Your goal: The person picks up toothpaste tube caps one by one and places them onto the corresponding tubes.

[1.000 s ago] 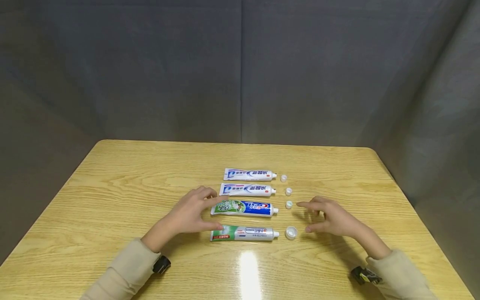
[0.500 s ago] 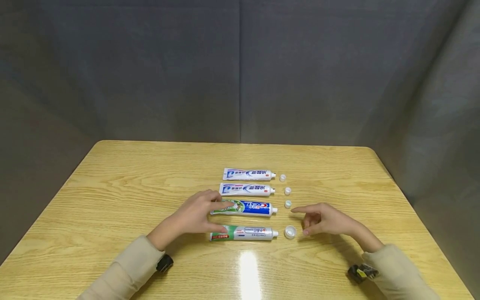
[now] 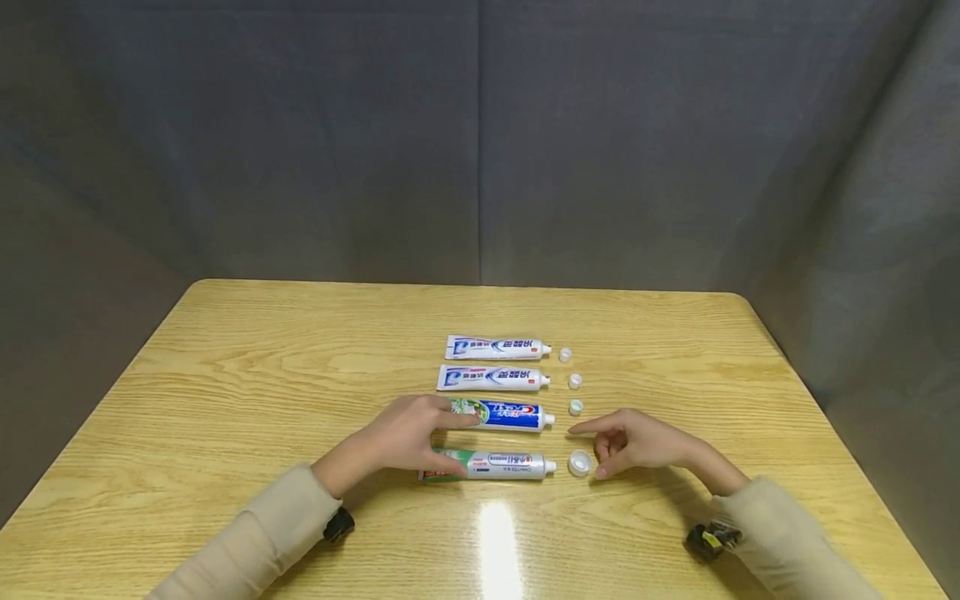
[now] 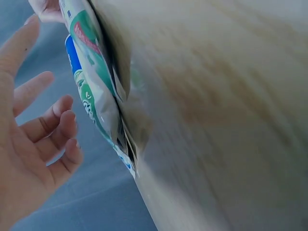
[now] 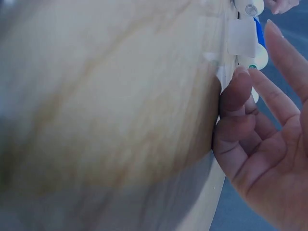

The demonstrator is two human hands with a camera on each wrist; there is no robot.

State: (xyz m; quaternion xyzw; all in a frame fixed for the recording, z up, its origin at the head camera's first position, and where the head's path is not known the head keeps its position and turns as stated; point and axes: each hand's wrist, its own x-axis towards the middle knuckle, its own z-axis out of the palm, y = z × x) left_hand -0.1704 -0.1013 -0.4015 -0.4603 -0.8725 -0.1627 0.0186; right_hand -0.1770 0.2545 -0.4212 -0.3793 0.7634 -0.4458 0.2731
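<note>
My left hand (image 3: 408, 432) hovers over the left ends of two toothpaste tubes, its thumb over the green-and-silver tube (image 3: 513, 467) and its index finger over the blue-and-green tube (image 3: 513, 416). In the left wrist view its fingers (image 4: 60, 130) are spread and loosely bent, with a gap to the green tube (image 4: 89, 45). Both tubes lie flat, uncapped, nozzles pointing right. Beside the near nozzle stands a wide white cap (image 3: 580, 463). My right hand (image 3: 645, 439) is just right of that cap (image 5: 242, 37), index finger extended, other fingers bent, thumb tip near its rim. Neither hand holds anything.
Farther back lie two white-and-blue toothpaste tubes, the nearer one (image 3: 491, 378) and the farther one (image 3: 495, 347), also uncapped. Small white caps (image 3: 576, 407) stand in a column right of the nozzles. The wooden table (image 3: 300, 350) ends at a grey curtain (image 3: 480, 167).
My left hand has moved right and slightly toward me, farther over the tubes. My right hand has moved left and toward me, up to the wide cap. Tubes and caps keep their places.
</note>
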